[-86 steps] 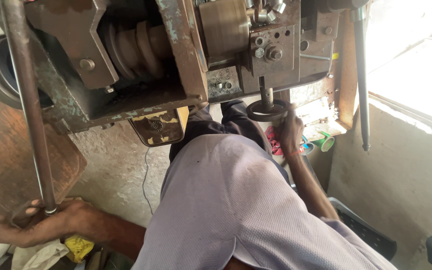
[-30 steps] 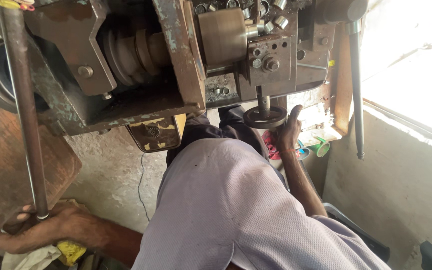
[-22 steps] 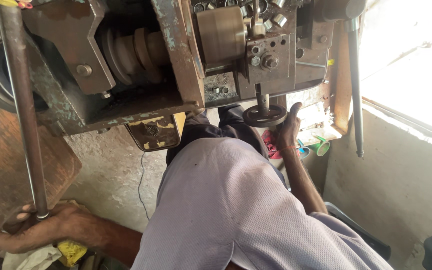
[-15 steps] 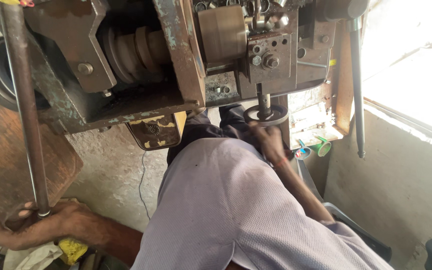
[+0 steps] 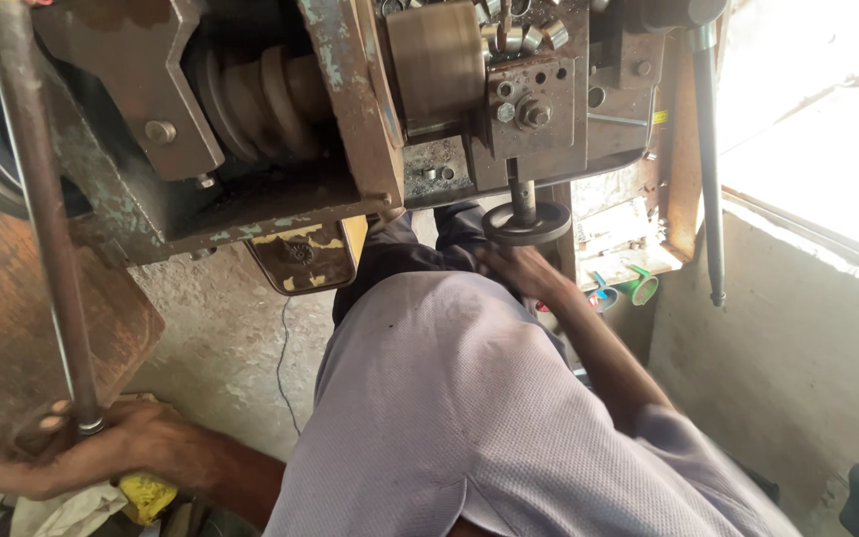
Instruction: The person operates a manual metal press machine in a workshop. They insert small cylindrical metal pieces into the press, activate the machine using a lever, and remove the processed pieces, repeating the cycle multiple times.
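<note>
The long rusty rod [image 5: 40, 209], running nearly upright left of the machine [image 5: 350, 109], is gripped at its lower end by the left hand [image 5: 62, 452]. The handwheel [image 5: 527, 224], flat beneath the machine, is touched by the blurred right hand [image 5: 524, 270]; its grip cannot be told. A yellow label [image 5: 658, 117] is stuck on the machine's right edge.

We wear a pale lilac short-sleeved shirt [image 5: 469, 418] of fine dotted weave, dark trousers [image 5: 400, 254], both forearms bare.

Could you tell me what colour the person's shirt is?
Pale lilac-grey shirt, head view.
</note>
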